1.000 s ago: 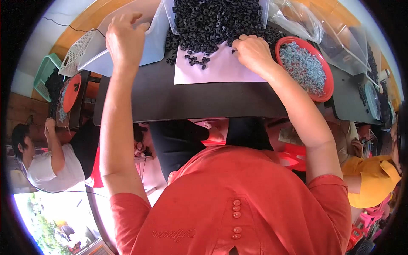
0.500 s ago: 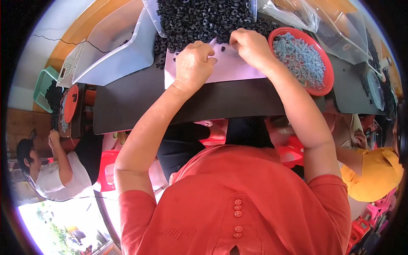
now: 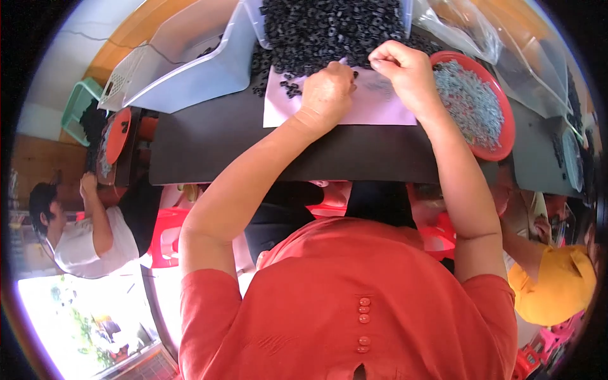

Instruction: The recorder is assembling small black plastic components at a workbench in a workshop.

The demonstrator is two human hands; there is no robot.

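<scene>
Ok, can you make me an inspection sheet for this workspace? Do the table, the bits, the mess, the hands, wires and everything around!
Surface: dark table with a pink sheet on it.
Job's things: black parts heaped up, some loose on the sheet; pale blue-grey parts in a red dish.
Clutter: clear plastic bag at the back right; pale tub at the left.
Left grip: left hand over the sheet; whether it holds anything is hidden.
Right grip: right hand near the heap, fingers bent together; can't tell if holding anything.
Cables: thin cord behind the pale tub.
Surroundings: person in white at left; person in yellow at right.
</scene>
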